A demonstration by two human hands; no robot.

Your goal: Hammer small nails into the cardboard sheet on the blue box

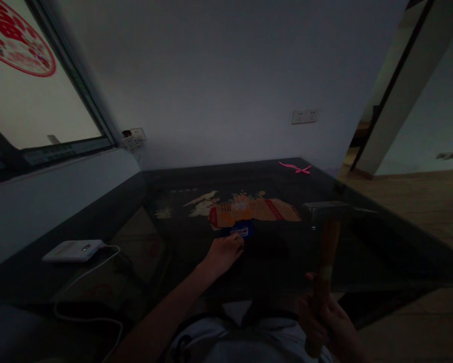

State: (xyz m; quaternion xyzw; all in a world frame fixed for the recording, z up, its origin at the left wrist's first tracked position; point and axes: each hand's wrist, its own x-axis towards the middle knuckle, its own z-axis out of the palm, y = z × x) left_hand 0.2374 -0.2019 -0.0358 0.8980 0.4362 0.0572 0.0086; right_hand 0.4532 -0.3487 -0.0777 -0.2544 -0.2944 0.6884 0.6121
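In the head view my right hand [321, 317] is wrapped round the wooden handle of a hammer [328, 252]. The hammer stands upright at the near right of the table, its metal head raised above the dark top. My left hand [226, 249] rests near the table's middle with its fingers curled at the front edge of a small blue packet [245, 229]. A white label shows on the packet; my fingertips hide part of its near side. Just behind it lies a flat orange-brown piece of printed card [272, 209] with red bands.
The dark glossy table [196, 176] carries a flower-and-bird pattern. A white power bank [75, 250] with a white cable [94, 269] lies at the left. A pink strip [298, 168] sits at the far right corner. Wall sockets [304, 117] are behind the table.
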